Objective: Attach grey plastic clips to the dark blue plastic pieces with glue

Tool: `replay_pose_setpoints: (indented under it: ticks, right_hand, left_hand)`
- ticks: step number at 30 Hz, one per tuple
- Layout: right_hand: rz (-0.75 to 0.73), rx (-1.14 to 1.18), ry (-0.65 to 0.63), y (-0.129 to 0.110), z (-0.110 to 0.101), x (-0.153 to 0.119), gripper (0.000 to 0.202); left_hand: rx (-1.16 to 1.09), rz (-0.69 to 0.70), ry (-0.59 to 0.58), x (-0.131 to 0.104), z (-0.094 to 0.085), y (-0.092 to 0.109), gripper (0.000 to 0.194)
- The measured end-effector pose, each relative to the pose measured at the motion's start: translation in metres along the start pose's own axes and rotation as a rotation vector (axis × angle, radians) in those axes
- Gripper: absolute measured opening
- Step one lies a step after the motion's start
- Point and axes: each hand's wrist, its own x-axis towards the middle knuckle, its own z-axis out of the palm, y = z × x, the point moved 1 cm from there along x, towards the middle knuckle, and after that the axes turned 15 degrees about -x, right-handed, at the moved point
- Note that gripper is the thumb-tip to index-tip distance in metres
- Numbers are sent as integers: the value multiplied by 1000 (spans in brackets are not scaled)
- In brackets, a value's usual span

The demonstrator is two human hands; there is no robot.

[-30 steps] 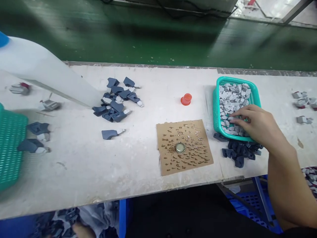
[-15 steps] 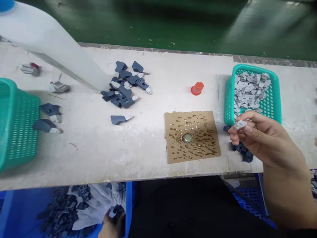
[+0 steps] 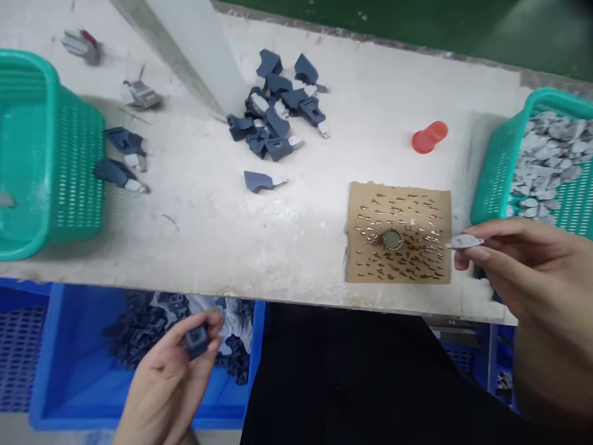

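My left hand (image 3: 173, 371) is closed around a dark grey plastic part (image 3: 196, 341), above the blue bin (image 3: 92, 371) of similar dark parts. Between the thumb and fingers of my right hand (image 3: 532, 272) is a small light grey plastic piece (image 3: 466, 241), its narrow end pointing left. That piece is at the right edge of a brown cardboard square (image 3: 365, 266), which carries many drops of a shiny brown liquid and a bottle cap (image 3: 392, 239). Behind the right hand stands a green basket (image 3: 495, 167) holding light grey pieces.
A pile of dark parts with light tips (image 3: 278, 123) lies mid-table near a large white container (image 3: 199, 55). One such joined part (image 3: 259, 181) lies apart. A red cup-shaped object (image 3: 428, 137) stands further back. Another green basket (image 3: 76, 167) is at the left.
My left hand has risen from the bin with the dark part in it. My right hand has brought the light grey piece to the cardboard's edge. The view has shifted downward and left.
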Motion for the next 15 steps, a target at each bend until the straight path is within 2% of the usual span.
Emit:
replay_pose_setpoints:
  ticks: [2, 3, 4, 7, 9, 11, 15]
  right_hand:
    - [-165, -335, 103, -5, 6, -5, 14]
    - [-280, -497, 125, -7, 10, -6, 12]
    - [-398, -613, 123, -9, 13, -7, 11]
    - [-624, -724, 53, -8, 19, -7, 20]
    - [-695, -751, 30, -7, 21, -5, 28]
    - [-748, -780, 18, -6, 23, -3, 31]
    - [-786, -833, -9, -7, 27, 1, 26]
  left_hand:
    - [-197, 83, -274, -7, 43, 2, 25]
    - [-270, 114, -410, -10, 64, 0, 18]
    - [-334, 155, -535, -11, 84, -3, 20]
    - [-414, 192, -694, -13, 132, -15, 36]
    - [-448, 174, -740, -13, 151, -21, 47]
    - [-482, 157, -777, -14, 161, -25, 51]
    - [-469, 103, -798, -14, 164, -32, 38]
